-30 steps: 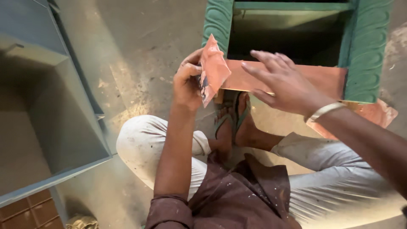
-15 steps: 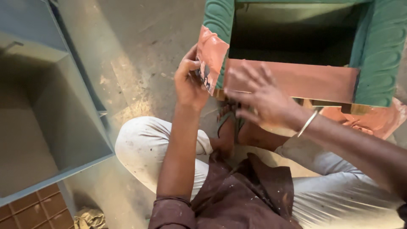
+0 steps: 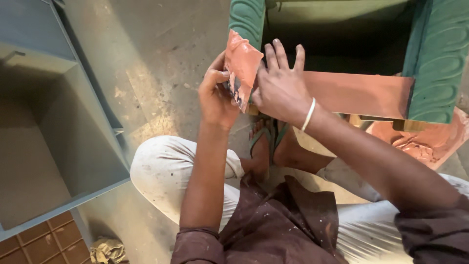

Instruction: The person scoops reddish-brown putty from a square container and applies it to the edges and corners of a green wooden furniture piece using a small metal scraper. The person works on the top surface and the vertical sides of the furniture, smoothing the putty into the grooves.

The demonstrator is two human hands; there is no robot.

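At far left, a grey-blue open cabinet (image 3: 58,146) lies on the concrete floor (image 3: 161,63), its hollow side facing up; a patch of brown tiles (image 3: 34,247) shows below its lower edge, and a crumpled rag (image 3: 108,250) sits just beside them.

Centre-left: person seated low, knee in pale trousers (image 3: 166,171) drawn up, dark maroon shirt (image 3: 278,225) flecked with paint. Left hand (image 3: 217,95) raised, fingers curled closed around the lower edge of a folded sheet of sandpaper (image 3: 241,66), reddish-orange with primer dust, dark abrasive side showing at its bottom corner. Sheet stands tilted, its top corner up against the green carved post (image 3: 246,22).

Centre: right hand (image 3: 281,85) lies flat, fingers spread and extended, palm pressed on the left end of the primer-red rail (image 3: 361,93); its thumb side touches the sandpaper. Nothing is gripped in this hand. A white bangle (image 3: 308,115) rings the wrist. Below the hands, a foot in a green sandal (image 3: 266,142) rests on the floor under the rail.

Right: rail runs horizontally between two green carved posts of a wooden furniture frame; second post (image 3: 439,58) at far right. Interior of the frame behind the rail is dark green and in shadow. Below the right post, a reddish lump (image 3: 420,142) smeared with the same primer colour; what it is cannot be told.
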